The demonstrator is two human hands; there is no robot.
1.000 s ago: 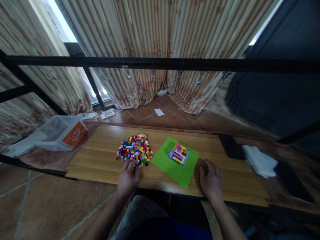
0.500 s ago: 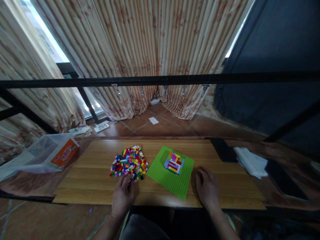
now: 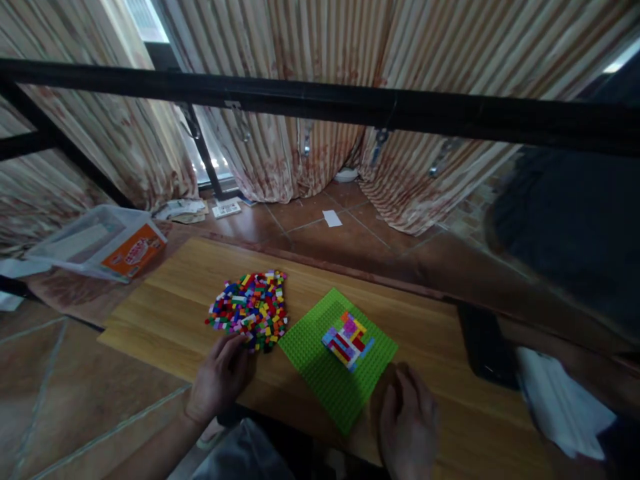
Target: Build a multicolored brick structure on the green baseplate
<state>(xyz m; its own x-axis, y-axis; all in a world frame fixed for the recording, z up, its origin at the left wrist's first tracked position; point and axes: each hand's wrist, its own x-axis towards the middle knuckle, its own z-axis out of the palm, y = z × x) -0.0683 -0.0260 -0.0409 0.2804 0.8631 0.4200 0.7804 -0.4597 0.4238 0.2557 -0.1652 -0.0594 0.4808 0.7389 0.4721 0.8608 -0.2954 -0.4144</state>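
A pile of small coloured bricks is spread on the wooden tabletop, just left of a green baseplate. On the baseplate a low multicoloured build is set. The left hand is placed at the pile's near edge, its fingers bent toward the thumb; whether a brick is gripped cannot be told. The right hand is placed just beside the baseplate's right corner, fingers loosely curled; whether they are closed on anything cannot be told. From the pile it is separated by the baseplate.

The tabletop's far right is taken up by a dark flat object, with white folded sheets near it. Past the left end, a clear plastic box with an orange label is seen. Beyond the table, the curtains are crossed by a black rail.
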